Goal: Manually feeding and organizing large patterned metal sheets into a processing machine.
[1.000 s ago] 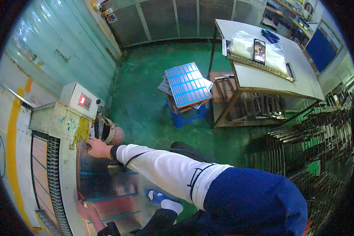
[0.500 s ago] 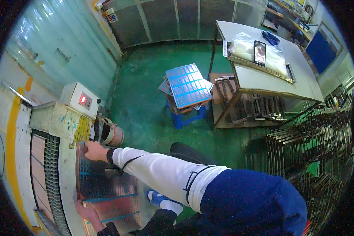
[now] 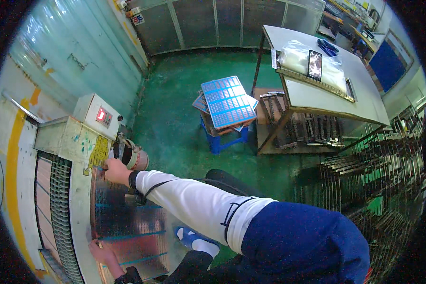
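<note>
A copper-coloured panel with thin blue lines leans in front of me at the lower left, its far edge along the machine's pale ledge. My right hand is closed on its upper left corner, below the yellow label. Lower on the same edge, my left hand pinches the panel between thumb and fingers. Just left of the ledge runs a row of dark rollers in the machine. A second copper-toned panel lies in the opening beyond the rollers.
A control box with a red display sits on the machine, and a bucket stands beside it. Blue-and-white perforated panels are stacked on a blue stool. Metal racks and a table stand at the right.
Both hands keep their hold on the panel. My left hand and the panel's edge have shifted slightly to the left; the view has also moved a little.
</note>
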Tool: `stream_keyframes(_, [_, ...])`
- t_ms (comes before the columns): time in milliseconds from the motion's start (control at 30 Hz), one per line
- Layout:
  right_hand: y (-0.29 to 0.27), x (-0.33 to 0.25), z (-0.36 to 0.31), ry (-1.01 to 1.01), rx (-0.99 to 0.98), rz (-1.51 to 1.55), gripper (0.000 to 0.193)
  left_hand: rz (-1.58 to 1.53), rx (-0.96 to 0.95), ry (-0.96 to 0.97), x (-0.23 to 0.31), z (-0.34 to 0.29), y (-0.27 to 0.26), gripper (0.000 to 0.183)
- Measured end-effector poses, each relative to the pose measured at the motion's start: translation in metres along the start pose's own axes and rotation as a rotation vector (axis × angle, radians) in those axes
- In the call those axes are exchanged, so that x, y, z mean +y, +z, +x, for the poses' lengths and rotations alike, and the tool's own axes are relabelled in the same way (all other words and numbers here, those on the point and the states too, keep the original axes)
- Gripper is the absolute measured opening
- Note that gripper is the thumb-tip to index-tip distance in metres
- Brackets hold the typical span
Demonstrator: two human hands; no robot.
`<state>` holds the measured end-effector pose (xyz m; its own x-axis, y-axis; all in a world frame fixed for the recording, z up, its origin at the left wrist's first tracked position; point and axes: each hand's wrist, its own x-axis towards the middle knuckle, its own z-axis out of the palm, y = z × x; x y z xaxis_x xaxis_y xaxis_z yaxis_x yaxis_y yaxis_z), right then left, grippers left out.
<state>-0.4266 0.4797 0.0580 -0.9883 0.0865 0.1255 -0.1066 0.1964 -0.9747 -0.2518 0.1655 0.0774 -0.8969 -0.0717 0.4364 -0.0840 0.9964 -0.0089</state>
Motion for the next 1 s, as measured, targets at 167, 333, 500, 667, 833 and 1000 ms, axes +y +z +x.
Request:
stream_keyframes(167, [-0.003,0.004,0.006,0.008,0.066,0.048,0.019,-0.057,0.054,-0.054,-0.005,0.001,0.004,0.021])
stream_keyframes(333, [-0.023,0.007,0.007,-0.037,0.061,0.051,0.021,-0.132,0.012,-0.107,0.005,0.005,0.0,0.02])
stream_keyframes(500, [-0.033,-0.009,-0.014,-0.052,0.005,0.08,0.033,-0.109,0.138,0.062,0.005,-0.004,-0.008,0.021])
stream_keyframes(667, [-0.054,-0.003,-0.022,-0.061,0.028,0.08,0.041,-0.143,0.089,0.101,0.028,-0.004,-0.024,0.022])
stream_keyframes(833, [-0.065,-0.019,-0.042,0.008,0.001,0.114,0.045,-0.246,-0.217,-0.055,0.012,0.002,-0.03,0.024])
stream_keyframes(1000, [-0.075,-0.012,-0.04,0.009,0.015,0.106,0.047,-0.606,-0.661,-0.05,0.015,0.0,-0.035,0.03])
